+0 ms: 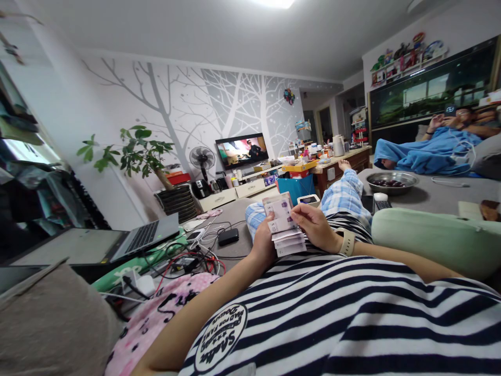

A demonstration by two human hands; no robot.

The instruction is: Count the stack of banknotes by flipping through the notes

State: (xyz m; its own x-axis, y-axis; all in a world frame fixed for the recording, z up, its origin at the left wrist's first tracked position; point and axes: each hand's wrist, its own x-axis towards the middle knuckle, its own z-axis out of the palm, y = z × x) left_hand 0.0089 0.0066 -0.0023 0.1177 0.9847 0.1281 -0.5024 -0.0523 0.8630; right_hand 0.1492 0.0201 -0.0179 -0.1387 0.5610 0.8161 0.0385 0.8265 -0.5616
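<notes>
- A stack of paper banknotes is held above the wearer's lap, between both hands.
- The left hand grasps the stack from its left side, thumb laid flat across the printed face.
- The right hand pinches at the stack's right edge with thumb and fingertips; whether it has one sheet or several, I cannot tell.
- To handle the sheets well, the left thumb should press firmly enough to stop slipping, while the right fingertips take only a corner and peel gently, since thin paper tends to cling.
- The sheets are pale, flat rectangles with purplish print; below the thumb, their lower ends fan out in overlapping steps that could slide loose.
- Just behind the right hand, a smooth, pale watch strap circles the wrist.
- Nearer the body than the grip is a soft shirt in navy and white stripes.
- Beyond the grip stands a blue, straight-sided box.
- Right of the grip, well apart, sits a shiny, round metal bowl of dark, rounded pieces.
</notes>
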